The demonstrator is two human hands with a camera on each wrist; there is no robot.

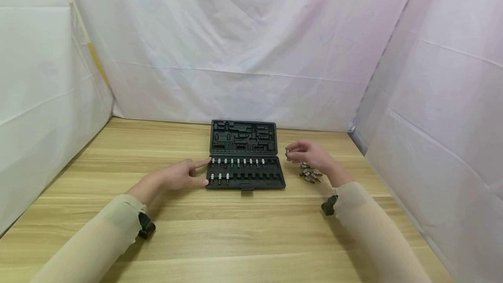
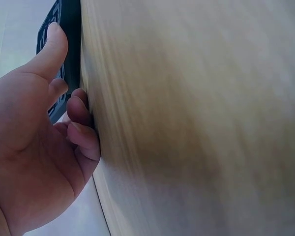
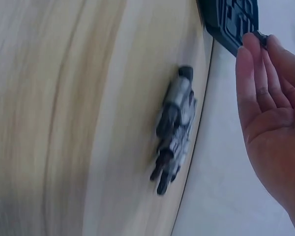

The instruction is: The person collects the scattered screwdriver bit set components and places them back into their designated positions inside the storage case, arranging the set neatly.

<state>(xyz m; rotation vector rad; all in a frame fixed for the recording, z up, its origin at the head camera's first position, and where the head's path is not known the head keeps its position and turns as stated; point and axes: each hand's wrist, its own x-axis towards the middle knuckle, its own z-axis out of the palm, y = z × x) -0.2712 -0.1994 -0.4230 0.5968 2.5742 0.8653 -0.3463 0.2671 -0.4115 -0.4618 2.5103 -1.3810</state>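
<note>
A black socket case (image 1: 245, 183) lies unfolded on the table, its lid leaning back. Silver-topped bit sockets (image 1: 238, 162) stand in a back row, and a few more sit at the left of the front row. My left hand (image 1: 182, 174) rests at the case's left edge, index finger and thumb stretched onto the rim, the other fingers bent in the left wrist view. Right of the case, my right hand (image 1: 308, 154) pinches a small bit socket (image 1: 287, 152) between thumb and fingertips, above the table. Its dark end shows in the right wrist view.
A small pile of loose bit sockets (image 1: 310, 175) lies on the wood-grain table (image 1: 235, 235), below my right hand. White sheeting (image 1: 235, 47) hangs behind the table and along both sides. The case's latch (image 1: 247, 189) juts out at the front.
</note>
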